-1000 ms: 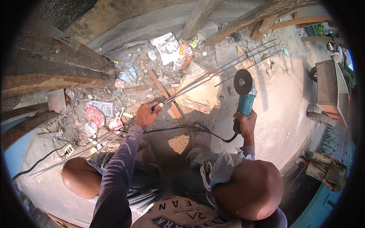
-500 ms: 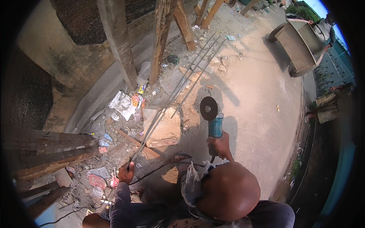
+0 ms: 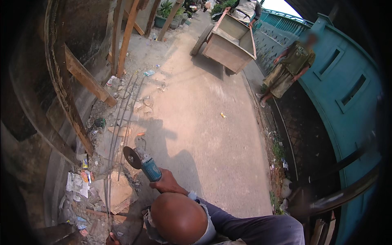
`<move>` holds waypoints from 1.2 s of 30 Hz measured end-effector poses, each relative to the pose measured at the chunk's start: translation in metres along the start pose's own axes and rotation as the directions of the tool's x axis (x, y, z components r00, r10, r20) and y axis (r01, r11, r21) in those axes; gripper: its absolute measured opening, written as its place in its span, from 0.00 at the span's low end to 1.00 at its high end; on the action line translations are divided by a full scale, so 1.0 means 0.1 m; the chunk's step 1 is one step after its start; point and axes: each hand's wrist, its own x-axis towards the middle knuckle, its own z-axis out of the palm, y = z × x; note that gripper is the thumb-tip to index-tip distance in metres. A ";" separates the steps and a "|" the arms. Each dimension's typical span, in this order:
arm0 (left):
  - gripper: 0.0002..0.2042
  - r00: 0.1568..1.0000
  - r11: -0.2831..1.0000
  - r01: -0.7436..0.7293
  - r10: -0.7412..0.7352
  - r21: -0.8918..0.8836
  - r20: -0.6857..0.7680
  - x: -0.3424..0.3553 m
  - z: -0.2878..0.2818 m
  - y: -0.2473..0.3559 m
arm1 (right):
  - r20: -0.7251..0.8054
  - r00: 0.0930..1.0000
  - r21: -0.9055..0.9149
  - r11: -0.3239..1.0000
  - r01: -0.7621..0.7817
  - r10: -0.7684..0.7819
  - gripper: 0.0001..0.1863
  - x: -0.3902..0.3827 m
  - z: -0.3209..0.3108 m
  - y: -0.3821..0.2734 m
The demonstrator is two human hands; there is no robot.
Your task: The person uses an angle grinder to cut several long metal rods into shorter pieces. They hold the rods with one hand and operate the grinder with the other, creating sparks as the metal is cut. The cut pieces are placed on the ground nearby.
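My right hand [image 3: 166,181] grips an angle grinder [image 3: 150,167] with a teal body and dark disc [image 3: 131,157], held upward beside my bare knee [image 3: 178,217]. At the bottom edge, my left hand [image 3: 112,239], mostly cut off, is closed on long thin metal rods [image 3: 108,196]. The rods stretch away along the rubble at the left of the path, over a pale broken slab [image 3: 121,192]. The grinder's disc is to the right of the rods.
Wooden posts [image 3: 126,41] lean along the left wall, with litter [image 3: 77,183] at their feet. Up the concrete path [image 3: 212,143], a person [image 3: 245,9] holds a two-wheeled cart [image 3: 228,55]. Another person [image 3: 296,61] stands on the right by a teal wall [image 3: 343,81].
My view has swung up toward the path, cart and people, leaving most of my left arm out of frame. The grinder now appears further left and more tilted, still in my right hand.
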 end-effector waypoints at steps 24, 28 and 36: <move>0.18 0.893 0.888 -0.447 0.451 0.107 -0.013 -0.19 -0.01 -1.14 | 0.009 0.998 0.029 0.998 0.057 -0.058 0.29 -0.18 0.44 0.19; 0.19 0.845 0.849 -0.430 0.498 0.308 -0.194 -0.11 -0.05 -1.44 | 0.019 1.000 0.062 0.998 -0.009 0.008 0.27 -0.27 0.48 -0.07; 0.25 0.985 0.999 -0.039 0.042 0.020 -0.165 0.02 -0.32 -0.96 | -0.005 1.000 0.092 0.996 -0.002 0.003 0.25 -0.31 0.51 -0.04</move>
